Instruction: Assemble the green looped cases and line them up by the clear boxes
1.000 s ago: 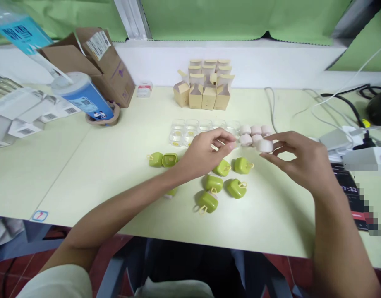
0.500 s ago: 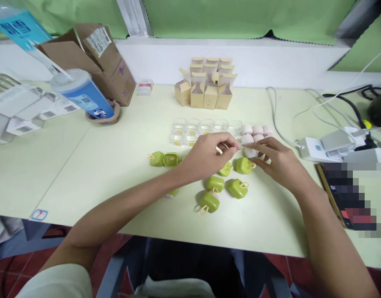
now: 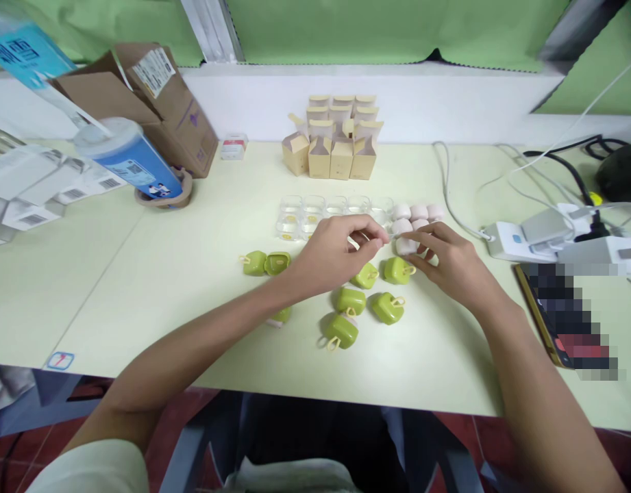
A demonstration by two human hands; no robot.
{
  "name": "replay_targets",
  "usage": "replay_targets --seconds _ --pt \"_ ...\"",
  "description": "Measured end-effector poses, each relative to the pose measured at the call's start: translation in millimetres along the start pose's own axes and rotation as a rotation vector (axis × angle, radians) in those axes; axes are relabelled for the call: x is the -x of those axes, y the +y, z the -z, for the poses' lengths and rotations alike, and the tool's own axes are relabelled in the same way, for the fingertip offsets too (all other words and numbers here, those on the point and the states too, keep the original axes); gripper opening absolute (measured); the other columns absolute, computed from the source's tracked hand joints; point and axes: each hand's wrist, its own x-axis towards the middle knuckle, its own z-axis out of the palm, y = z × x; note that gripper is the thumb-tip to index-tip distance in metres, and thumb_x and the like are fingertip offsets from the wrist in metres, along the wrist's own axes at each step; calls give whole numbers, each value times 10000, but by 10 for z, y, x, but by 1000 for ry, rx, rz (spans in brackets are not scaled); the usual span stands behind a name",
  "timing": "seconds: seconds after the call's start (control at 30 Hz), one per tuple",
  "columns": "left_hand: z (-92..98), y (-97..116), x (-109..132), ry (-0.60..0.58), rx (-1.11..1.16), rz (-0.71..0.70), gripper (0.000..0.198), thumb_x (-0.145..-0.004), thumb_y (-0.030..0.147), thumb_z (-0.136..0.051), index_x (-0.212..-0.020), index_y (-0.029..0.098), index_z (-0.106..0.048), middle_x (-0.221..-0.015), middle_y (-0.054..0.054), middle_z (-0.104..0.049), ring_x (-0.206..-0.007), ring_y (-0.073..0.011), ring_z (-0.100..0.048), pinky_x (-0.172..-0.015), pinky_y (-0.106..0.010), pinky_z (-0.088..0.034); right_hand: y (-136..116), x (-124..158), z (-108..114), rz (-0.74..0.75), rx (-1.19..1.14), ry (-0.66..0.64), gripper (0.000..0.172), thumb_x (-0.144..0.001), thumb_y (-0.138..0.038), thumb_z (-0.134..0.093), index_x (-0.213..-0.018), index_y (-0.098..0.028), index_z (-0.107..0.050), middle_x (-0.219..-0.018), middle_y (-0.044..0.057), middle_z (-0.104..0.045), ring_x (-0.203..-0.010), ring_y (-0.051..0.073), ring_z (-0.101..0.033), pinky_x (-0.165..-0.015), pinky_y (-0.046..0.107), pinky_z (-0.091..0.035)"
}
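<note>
Holds a pale pink, rounded block [image 3: 406, 246] in the right hand [image 3: 456, 266], gripped by its side, just in front of matching blocks [image 3: 418, 211], apparently for alignment. Has the left hand [image 3: 338, 250] narrowed at the fingertips near transparent plastic cups [image 3: 312, 218]; cannot tell whether pinching anything. Noted on the pale worktop [image 3: 140, 287]: open-topped tan cardboard boxes [image 3: 340, 161] behind, apparently for clearance; glossy green cases [image 3: 351, 301] in front, probably for reach.

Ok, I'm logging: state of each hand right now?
Left hand: pinched closed; whether it holds anything cannot be told.
Right hand: holding a rounded pale-pink block.
</note>
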Motion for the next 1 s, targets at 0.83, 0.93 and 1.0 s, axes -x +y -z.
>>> replay_targets --seconds 0.83,0.93,1.0 --pt "490 -601 1811 195 -913 -181 339 -1047 201 -714 -1368 312 -708 -1333 -113 -767 -1230 -305 -726 -998 -477 -683 -761 -14 -74 465 -124 321 237 -1062 -131 -624 -1134 -212 -835 -799 41 -792 -672 179 -706 -587 317 -534" --pt "474 -515 1771 298 -787 -149 288 -1022 282 -793 -1304 296 -734 -1261 -93 -774 -1165 -273 -754 -1018 -464 -683 -875 -3 -111 443 -234 334 261 -1054 -127 -628 -1160 -244 -835 -799 25 -795 -630 164 -686 -571 315 -544" --pt "434 -407 1646 370 -623 -80 356 -949 391 -890 -1263 287 -760 -1242 -82 -779 -1151 -261 -766 -998 -431 -692 -948 9 -122 419 -326 350 318 -1042 -124 -640 -1251 -277 -826 -897 41 -823 -673 177 -717 -588 330 -579"
